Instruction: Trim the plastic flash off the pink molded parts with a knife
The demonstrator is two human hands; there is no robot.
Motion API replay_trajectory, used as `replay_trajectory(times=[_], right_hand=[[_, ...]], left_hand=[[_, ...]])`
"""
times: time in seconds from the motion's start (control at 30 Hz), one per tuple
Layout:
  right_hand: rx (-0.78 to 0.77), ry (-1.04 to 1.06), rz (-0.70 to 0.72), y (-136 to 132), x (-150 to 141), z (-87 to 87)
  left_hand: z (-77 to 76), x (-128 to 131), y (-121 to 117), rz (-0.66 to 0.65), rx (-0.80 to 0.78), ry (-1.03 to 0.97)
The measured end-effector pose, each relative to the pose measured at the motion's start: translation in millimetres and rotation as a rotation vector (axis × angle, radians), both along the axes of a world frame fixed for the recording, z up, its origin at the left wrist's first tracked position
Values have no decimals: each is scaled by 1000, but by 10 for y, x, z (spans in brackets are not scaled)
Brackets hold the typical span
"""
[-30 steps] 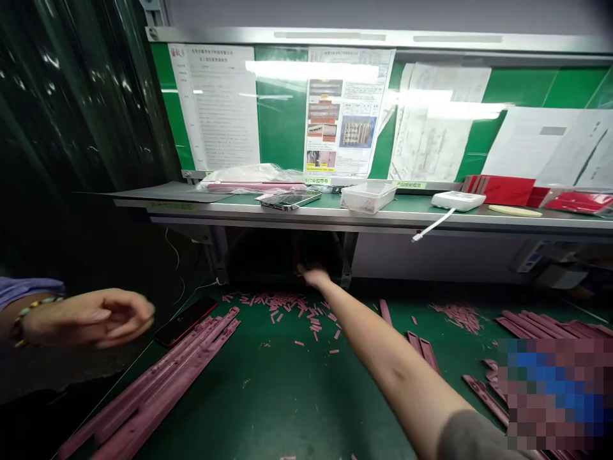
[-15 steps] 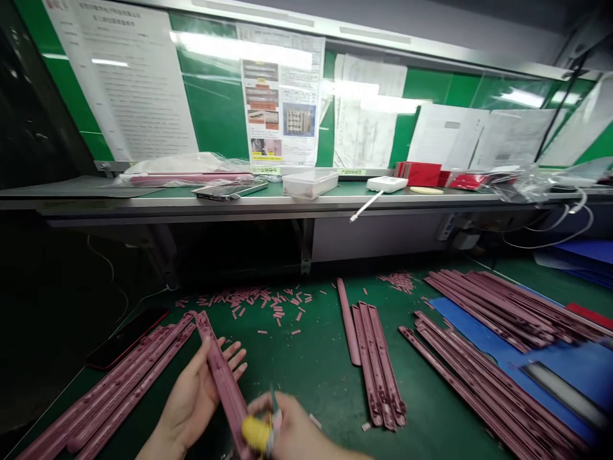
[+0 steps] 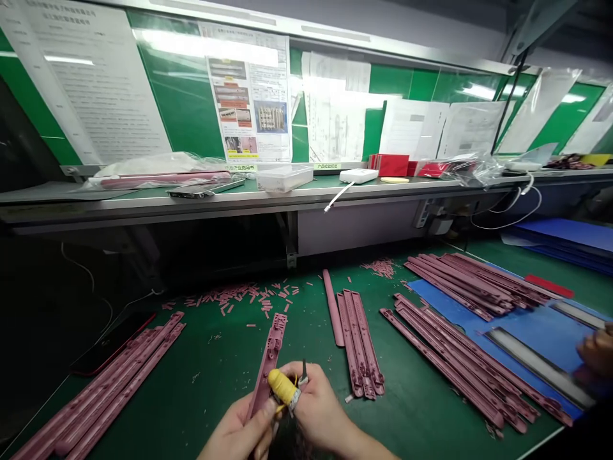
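My left hand (image 3: 246,427) is closed round the lower part of a long pink plastic strip (image 3: 269,359), whose far end tilts up and away. My right hand (image 3: 318,409) is up against that strip on its right side. A yellow finger cover (image 3: 283,387) with a patterned band at its base sits on one of its fingers. From the closed fingers sticks a small tool with a thin dark tip (image 3: 304,367); the rest of it is hidden, so its kind does not show. Thin shavings lie below the hands.
Similar strips lie at left (image 3: 115,390), centre (image 3: 357,345) and right (image 3: 454,358), partly over blue sheets (image 3: 522,326). Small pink offcuts (image 3: 230,295) are scattered behind. A phone (image 3: 112,342) lies at left. A shelf edge (image 3: 215,206) crosses above. Another person's hand (image 3: 597,350) shows at right.
The held strip has moved right and stands more upright in view. My left hand has gone from an open palm under it to a closed grip. The view has swung right; another person's hand appears.
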State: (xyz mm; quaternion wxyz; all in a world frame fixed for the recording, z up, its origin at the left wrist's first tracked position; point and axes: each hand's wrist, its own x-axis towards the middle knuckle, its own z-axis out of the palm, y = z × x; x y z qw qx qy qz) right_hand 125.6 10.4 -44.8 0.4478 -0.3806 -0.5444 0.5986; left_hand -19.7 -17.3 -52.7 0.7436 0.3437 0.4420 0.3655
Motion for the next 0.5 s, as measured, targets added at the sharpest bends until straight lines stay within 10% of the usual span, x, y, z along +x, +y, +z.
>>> replay_trajectory(times=[0.2,0.5], right_hand=[[210,-511,201,122,514,246],[117,29,256,-32,322,833]], left_hand=[[231,-558,23,249,175,225],[804,-983,28,-282,645,353]])
